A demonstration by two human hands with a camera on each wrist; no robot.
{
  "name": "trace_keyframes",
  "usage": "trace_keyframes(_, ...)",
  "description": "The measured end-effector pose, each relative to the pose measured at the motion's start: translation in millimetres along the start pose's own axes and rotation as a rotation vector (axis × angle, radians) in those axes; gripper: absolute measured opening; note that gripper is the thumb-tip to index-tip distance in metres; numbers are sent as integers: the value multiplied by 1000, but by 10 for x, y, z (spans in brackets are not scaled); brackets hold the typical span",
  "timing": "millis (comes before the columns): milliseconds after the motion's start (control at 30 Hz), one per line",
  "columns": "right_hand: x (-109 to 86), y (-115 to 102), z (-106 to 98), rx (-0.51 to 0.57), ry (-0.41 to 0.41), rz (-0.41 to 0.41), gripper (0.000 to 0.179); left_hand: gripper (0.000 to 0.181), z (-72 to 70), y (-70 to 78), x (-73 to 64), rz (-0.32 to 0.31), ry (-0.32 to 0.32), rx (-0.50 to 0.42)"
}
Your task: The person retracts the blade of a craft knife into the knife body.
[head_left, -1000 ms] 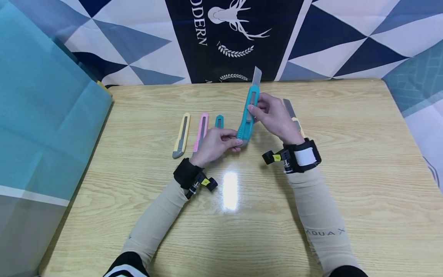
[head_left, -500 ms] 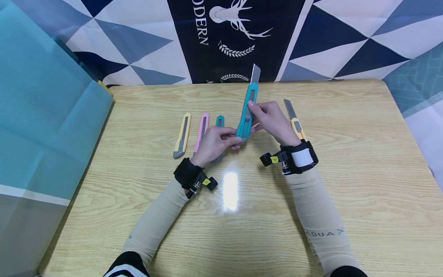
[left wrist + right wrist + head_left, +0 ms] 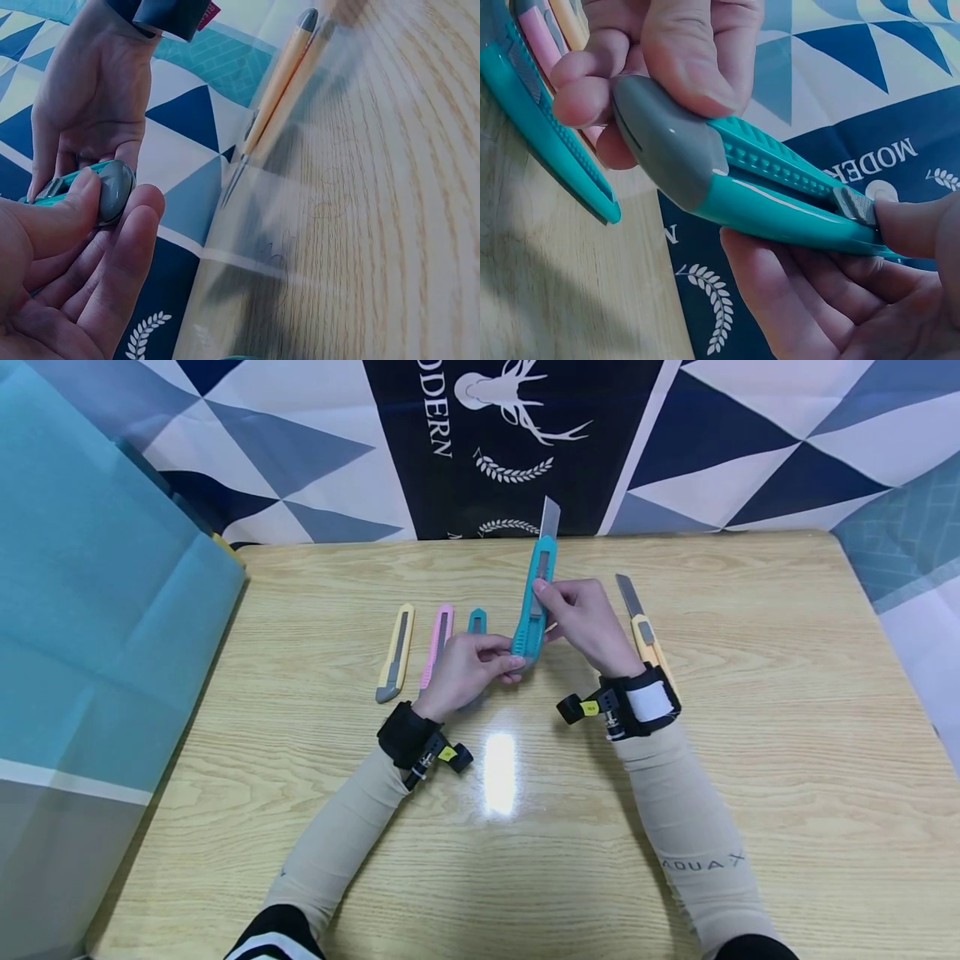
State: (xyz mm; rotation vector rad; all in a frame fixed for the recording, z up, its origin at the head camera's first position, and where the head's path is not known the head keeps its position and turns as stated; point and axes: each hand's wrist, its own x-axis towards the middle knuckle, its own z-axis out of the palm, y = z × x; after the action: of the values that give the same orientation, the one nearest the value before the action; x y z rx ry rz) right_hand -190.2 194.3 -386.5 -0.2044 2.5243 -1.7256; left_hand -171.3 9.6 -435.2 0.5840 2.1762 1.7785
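A teal utility knife point(image 3: 534, 602) with its blade point(image 3: 551, 518) extended is held between both hands, blade pointing to the far side. My left hand point(image 3: 467, 672) pinches the grey end cap point(image 3: 671, 142) between thumb and fingers. Farther up the knife, my right hand point(image 3: 592, 618) grips the body, thumb at the grey slider point(image 3: 855, 206) and fingers underneath. A second teal utility knife point(image 3: 477, 622) lies left of the held one, partly hidden by the left hand. Beside it is a pink utility knife point(image 3: 441, 631), also partly covered.
A yellow utility knife point(image 3: 396, 652) with its blade in lies at the left of the row. Another yellow utility knife point(image 3: 643, 635), blade out, lies right of the right hand, partly behind the wrist strap. The wooden table point(image 3: 495, 877) meets a patterned cloth point(image 3: 300, 460) at the back.
My right hand has shifted slightly left and its fingers have changed their hold on the teal utility knife. The knife's blade end has moved a little left and away. My left hand stays nearly still.
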Motion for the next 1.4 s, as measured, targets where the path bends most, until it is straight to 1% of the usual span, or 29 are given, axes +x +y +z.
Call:
trace_keyframes(233, -1, 11, 2, -25, 9, -29, 38, 18, 0, 3, -9, 11, -15, -45)
trace_keyframes(500, -14, 11, 4, -25, -18, -56, 29, 18, 1, -1, -11, 2, 2, -19)
trace_keyframes(633, -17, 4, 2, -31, -20, -56, 29, 18, 0, 4, -7, 0, 3, -20)
trace_keyframes(900, -5, -19, 2, -83, -26, -34, 27, 18, 12, 12, -4, -15, 2, -53)
trace_keyframes(1000, -7, -8, -5, -86, -29, -29, 29, 18, 15, 6, -5, -10, -2, -56)
trace_keyframes(1400, -19, 8, 0, -124, -52, -71, 26, 17, 16, -6, -11, -12, 2, -56)
